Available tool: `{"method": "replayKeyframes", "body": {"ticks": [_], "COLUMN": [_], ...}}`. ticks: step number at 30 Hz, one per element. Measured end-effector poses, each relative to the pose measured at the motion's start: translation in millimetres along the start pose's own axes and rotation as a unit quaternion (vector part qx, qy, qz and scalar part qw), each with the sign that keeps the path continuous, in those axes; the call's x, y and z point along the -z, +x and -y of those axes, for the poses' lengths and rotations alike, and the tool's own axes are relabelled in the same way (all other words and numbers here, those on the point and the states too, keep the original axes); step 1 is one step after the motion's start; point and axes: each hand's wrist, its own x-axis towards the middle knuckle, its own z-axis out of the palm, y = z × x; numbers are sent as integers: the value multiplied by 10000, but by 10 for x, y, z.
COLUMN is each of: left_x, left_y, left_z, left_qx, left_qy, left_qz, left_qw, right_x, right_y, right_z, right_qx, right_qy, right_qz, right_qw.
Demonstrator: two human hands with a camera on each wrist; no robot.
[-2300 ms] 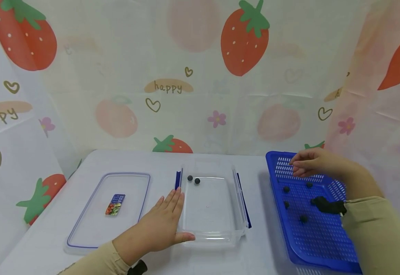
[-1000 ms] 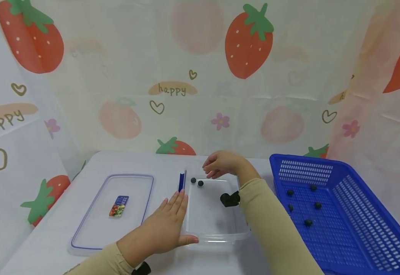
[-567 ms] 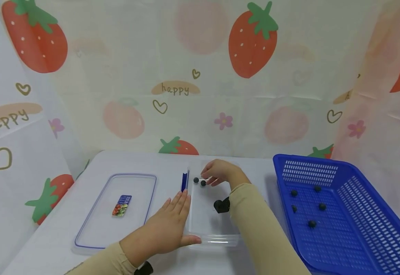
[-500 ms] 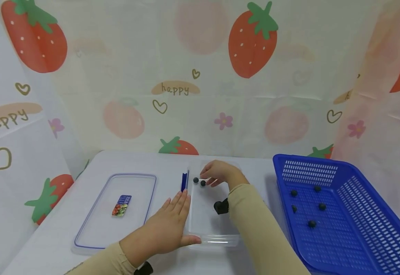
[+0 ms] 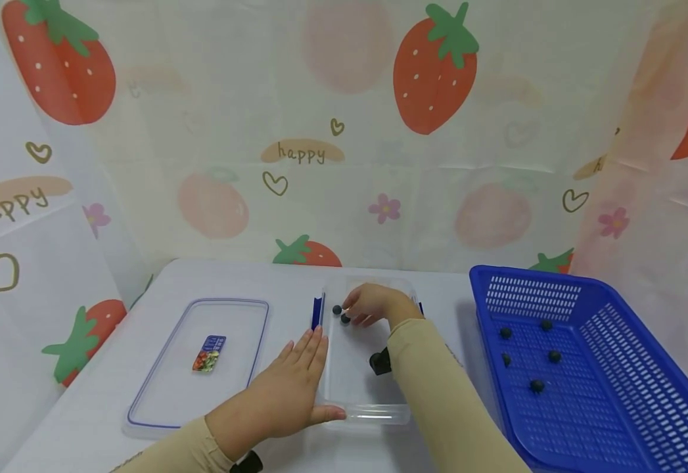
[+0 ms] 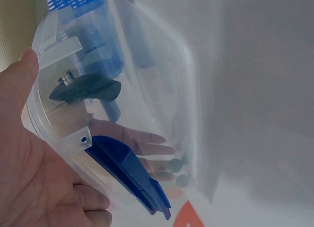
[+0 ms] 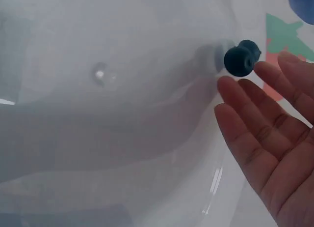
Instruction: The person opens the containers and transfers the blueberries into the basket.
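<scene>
A clear plastic container [image 5: 373,414] with blue side clips stands mid-table. My left hand [image 5: 278,394] rests straight-fingered along its left wall, thumb at the near corner; the left wrist view shows the thumb [image 6: 19,77] by the rim. Inside, at the far left, lie two small dark round balls, one [image 5: 337,309] a little behind the other [image 5: 345,318]. My right hand [image 5: 376,303] reaches into the container beside them. In the right wrist view its fingers are spread and slightly bent, with a fingertip at the nearer ball [image 7: 239,61]; whether they touch is unclear.
A blue perforated basket [image 5: 604,368] to the right holds several more dark balls [image 5: 536,386]. On the left lies a clear lid [image 5: 160,394] with a blue seal and a colourful label [image 5: 209,353]. A strawberry-print curtain [image 5: 344,197] hangs behind the white table.
My right hand has come from over the basket into the container and lowered to the balls. The nearer ball has shifted slightly left and toward me. The left hand stays put.
</scene>
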Motion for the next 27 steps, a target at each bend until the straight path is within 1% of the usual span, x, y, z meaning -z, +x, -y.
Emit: {"method": "replayKeyframes", "body": {"ticks": [7, 11, 17, 23, 27], "left_x": [5, -7, -20, -17, -8], "left_y": [-3, 0, -1, -9, -16], "left_z": [-8, -3, -2, -13, -19], "left_qx": [-3, -2, -5, -6, -25], "left_qy": [15, 1, -28, -57, -77], "left_qz": [-25, -36, -61, -90, -101], "left_qw": [10000, 10000, 10000, 9999, 9999], "right_x": [-46, -74, -110, -134, -139], "right_y": [24, 45, 77, 85, 73], "right_z": [-18, -14, 2, 8, 21], "right_qx": [58, 128, 293, 323, 457], "right_qy": [-233, -269, -75, 83, 204], "right_qz": [81, 150, 465, 541, 659], "right_qw": [9997, 9994, 9985, 9980, 9966]}}
